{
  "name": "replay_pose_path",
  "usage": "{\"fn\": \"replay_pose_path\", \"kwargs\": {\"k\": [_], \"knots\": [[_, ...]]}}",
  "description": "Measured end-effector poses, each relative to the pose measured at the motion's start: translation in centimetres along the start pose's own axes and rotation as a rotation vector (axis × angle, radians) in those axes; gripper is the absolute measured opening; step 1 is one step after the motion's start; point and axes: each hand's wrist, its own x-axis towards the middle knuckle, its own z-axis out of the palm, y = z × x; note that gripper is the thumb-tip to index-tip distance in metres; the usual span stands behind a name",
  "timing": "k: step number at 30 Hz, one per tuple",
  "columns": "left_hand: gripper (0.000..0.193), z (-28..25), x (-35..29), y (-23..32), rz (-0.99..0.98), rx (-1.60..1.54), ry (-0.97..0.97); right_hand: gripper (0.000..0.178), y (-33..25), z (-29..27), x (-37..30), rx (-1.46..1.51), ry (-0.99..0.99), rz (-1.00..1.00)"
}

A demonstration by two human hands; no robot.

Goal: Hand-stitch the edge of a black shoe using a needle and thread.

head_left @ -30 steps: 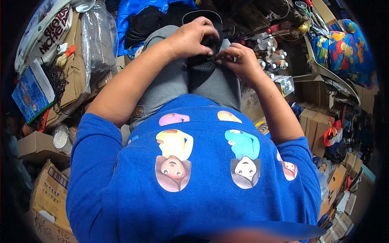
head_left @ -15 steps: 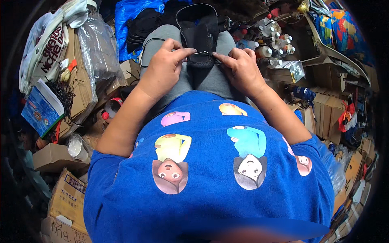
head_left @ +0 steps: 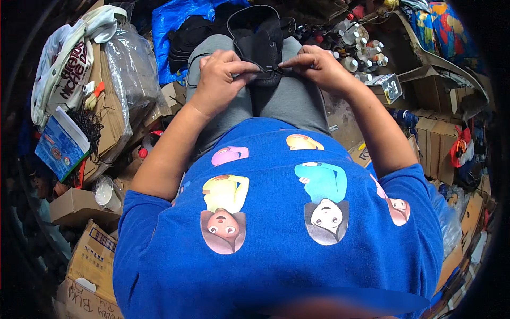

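Note:
A black shoe-like piece [head_left: 264,47] with a stitched rounded front and a looped strap at its far end rests between my knees. My left hand [head_left: 219,80] is closed at its left edge, thumb and forefinger pinching a dark thread. From the other side my right hand [head_left: 320,66] pinches the thread too, its fingertips close to the left ones. A short, pale, shiny bit [head_left: 269,67] shows on the piece between my fingertips; I cannot tell whether it is a needle. A thin dark line also loops over my left knee.
Grey trousers [head_left: 234,106] cover my lap. Black stacked items [head_left: 188,45] lie on a blue plastic sheet [head_left: 162,24] beyond my left knee. Several small bottles [head_left: 366,50] stand beyond my right knee. Cardboard [head_left: 77,204], bags and a white cup [head_left: 106,194] crowd the left side.
Both hands have shifted slightly, the right one up and its elbow outward. The shiny length between my fingertips now shows much shorter. The black piece has tilted a little.

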Motion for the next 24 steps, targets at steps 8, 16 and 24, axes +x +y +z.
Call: {"fn": "replay_pose_path", "kwargs": {"k": [8, 16, 24], "knots": [[0.015, 0.9, 0.7, -0.8, -0.038, 0.223, -0.030, 0.026, 0.1, -0.9, 1.6, 0.002, -0.065, -0.027], [0.014, 1.1, 0.7, -0.9, -0.025, 0.256, -0.053, 0.024, -0.1, -1.1, 1.7, 0.099, -0.121, 0.016], [0.011, 1.1, 2.2, -1.1, -0.044, 0.103, -0.113, 0.027, 0.7, -0.9, 2.2, 0.235, -0.183, 0.004]]}}
